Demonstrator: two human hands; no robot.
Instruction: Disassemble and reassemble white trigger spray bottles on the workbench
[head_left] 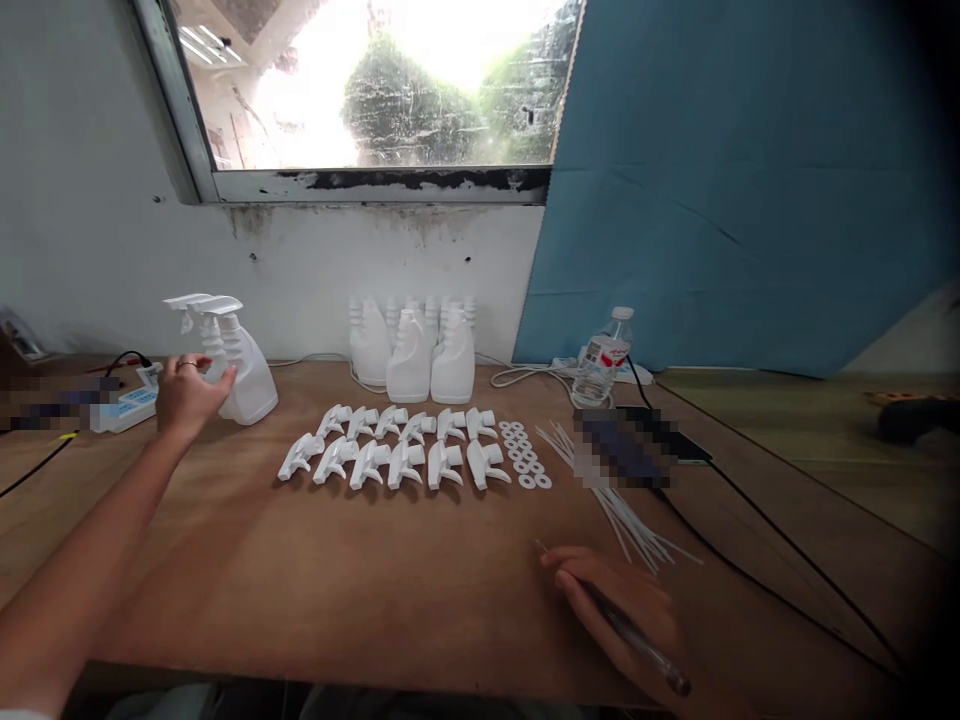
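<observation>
My left hand is at the left of the table, its thumb and fingers around the ridged neck of a white spray bottle with its trigger head on. A second trigger head shows right beside it; the overlap hides part of that bottle. My right hand rests near the front edge at the right, closed on a pen whose tip points up and left. Between the hands lie two rows of white trigger spray heads. Small white washers lie to their right, then a bundle of thin white tubes.
Several white bottles without heads stand at the back by the wall. A clear water bottle stands back right beside a dark phone-like device. Black cables cross the right side. A power strip lies far left.
</observation>
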